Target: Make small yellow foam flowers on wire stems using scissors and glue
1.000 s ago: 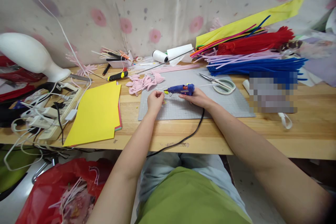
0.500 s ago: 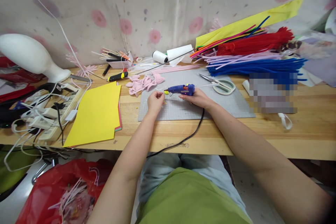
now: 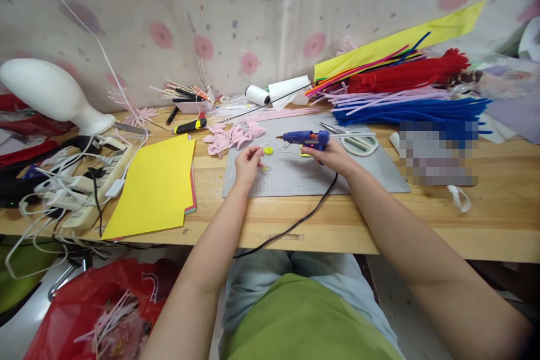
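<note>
My right hand (image 3: 331, 156) is wrapped round a blue hot glue gun (image 3: 307, 138), its nozzle pointing left and a clear glue stick out of its back. My left hand (image 3: 250, 163) is closed in a pinch at a small yellow-green round piece (image 3: 269, 151); its fingers partly hide how it is held. The nozzle is a little right of and above that piece, apart from it. Under both hands lies a grey cutting mat (image 3: 282, 183). Pink fuzzy shaped pieces (image 3: 232, 136) lie just beyond my left hand. Scissors (image 3: 358, 143) rest on the mat behind my right hand.
Yellow paper sheets (image 3: 156, 185) and a power strip (image 3: 99, 183) with tangled cables lie at left, near a white foam head form (image 3: 54, 90). Bundles of blue (image 3: 413, 111) and red pipe cleaners (image 3: 413, 70) lie at back right. The glue gun's black cord (image 3: 291, 229) crosses the table's front edge.
The glue gun in my right hand has moved right, away from the yellow-green piece, which now shows more fully. My left hand keeps its pinch, nearly in place.
</note>
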A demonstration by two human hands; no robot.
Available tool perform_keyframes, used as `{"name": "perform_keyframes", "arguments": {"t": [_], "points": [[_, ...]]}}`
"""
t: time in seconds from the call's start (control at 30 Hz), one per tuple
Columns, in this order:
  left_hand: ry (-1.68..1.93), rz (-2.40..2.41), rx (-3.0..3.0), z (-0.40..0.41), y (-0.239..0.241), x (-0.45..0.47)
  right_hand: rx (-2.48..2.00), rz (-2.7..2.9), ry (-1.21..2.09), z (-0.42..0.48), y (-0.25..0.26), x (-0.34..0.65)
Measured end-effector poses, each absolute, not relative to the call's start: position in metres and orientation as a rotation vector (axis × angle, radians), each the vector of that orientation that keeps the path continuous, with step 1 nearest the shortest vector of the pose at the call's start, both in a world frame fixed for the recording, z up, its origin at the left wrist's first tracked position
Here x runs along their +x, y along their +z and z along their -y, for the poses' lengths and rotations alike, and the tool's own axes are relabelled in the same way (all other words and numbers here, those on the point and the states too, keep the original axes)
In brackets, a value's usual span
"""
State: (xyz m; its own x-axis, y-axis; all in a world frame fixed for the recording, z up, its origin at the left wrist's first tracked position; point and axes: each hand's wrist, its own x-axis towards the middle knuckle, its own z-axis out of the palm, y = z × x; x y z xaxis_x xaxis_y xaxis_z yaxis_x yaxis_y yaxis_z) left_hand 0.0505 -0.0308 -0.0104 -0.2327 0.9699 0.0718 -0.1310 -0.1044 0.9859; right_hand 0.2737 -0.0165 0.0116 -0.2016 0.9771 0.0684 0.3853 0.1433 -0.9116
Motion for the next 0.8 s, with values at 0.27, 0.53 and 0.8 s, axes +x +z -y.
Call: {"name": "perform_keyframes", "arguments": {"t": [0.27, 0.53, 0.8], "points": [[1.641, -1.005, 0.601, 0.025, -0.001, 0.027, -1.565, 1.338, 0.771, -0.013, -0.006, 0.297], [1.631, -0.881, 0.462, 0.025, 0.0, 0.022, -1.945, 1.588, 0.391, -0.026, -0.011, 0.291], [1.605, -0.917, 0.48, 0.028, 0.003, 0.024, -1.936, 1.792, -0.017, 0.004, 0.009, 0.31]]}}
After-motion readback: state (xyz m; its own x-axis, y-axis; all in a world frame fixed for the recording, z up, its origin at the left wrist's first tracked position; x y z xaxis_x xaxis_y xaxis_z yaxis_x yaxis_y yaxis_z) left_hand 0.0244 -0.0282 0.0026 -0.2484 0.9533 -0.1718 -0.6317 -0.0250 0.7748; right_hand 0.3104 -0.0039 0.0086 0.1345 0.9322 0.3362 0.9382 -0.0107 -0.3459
